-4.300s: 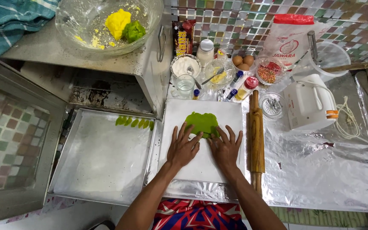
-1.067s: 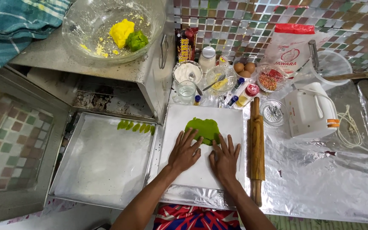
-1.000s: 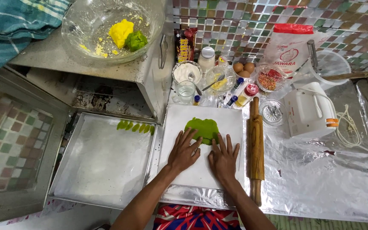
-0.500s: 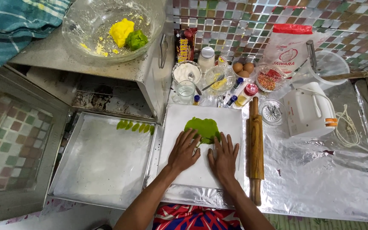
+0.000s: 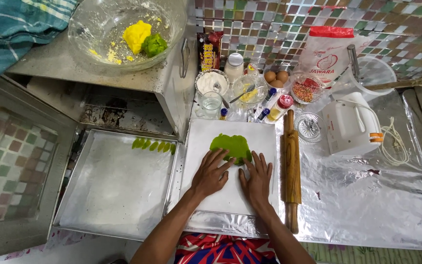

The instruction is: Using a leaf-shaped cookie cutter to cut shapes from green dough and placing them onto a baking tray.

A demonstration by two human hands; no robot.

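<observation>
A flattened piece of green dough lies on a white board in front of me. My left hand lies flat on the board with fingers spread, fingertips touching the dough's near edge. My right hand rests flat beside it, fingertips at the dough's lower right edge. Neither hand holds anything. A wooden rolling pin lies just right of the board.
A metal baking tray on the left holds a row of small green dough leaves. A glass bowl with yellow and green dough sits on a metal oven. Jars, eggs, sprinkles, a flour bag and a white hand mixer stand behind on foil.
Both hands have stayed flat on the board, sliding slightly forward and back against the green dough. The dough's shape looks nearly the same.
</observation>
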